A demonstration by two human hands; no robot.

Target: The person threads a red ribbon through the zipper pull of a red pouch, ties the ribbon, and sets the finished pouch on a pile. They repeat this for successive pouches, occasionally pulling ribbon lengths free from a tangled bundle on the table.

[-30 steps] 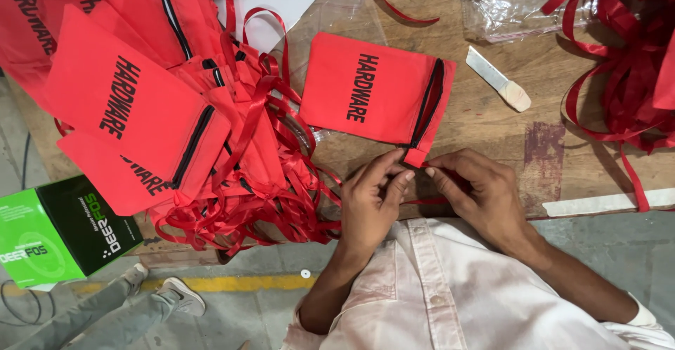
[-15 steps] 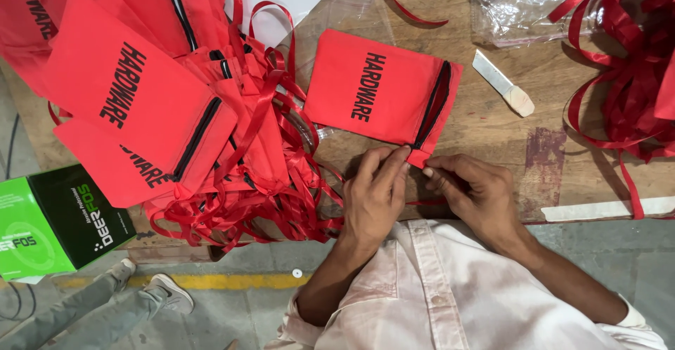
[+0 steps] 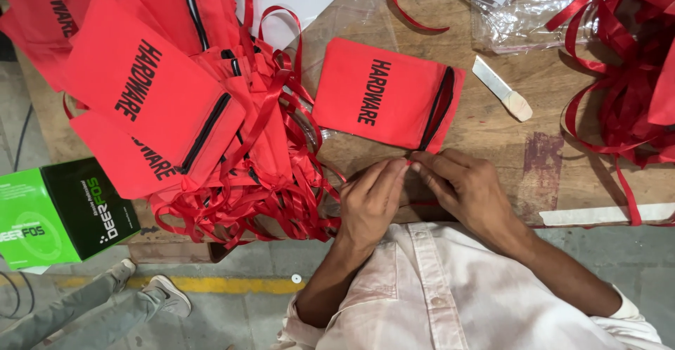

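A: Where is the red pouch compared with the hands?

B: It lies flat on the wooden counter, just beyond the fingertips. Its black zipper edge faces the person's right, and its near corner almost meets the spot where the two hands come together.

A: And what are the hands doing?

B: The left hand and the right hand are brought together tip to tip at the counter's near edge, fingers closed in a pinch. A bit of red shows between the fingertips, likely a thin ribbon, but it is too small to tell for sure.

A: So neither hand lies on the pouch itself?

B: No, both sit just below its lower corner, close but not on its face.

A: What else is around?

B: To the left, a heap of red pouches with a tangle of red ribbons spilling over the counter's edge. A green and black box sits at the far left. On the right, a flat pale stick, a clear plastic bag and more red ribbons. Below the counter, another person's shoes stand on the floor.
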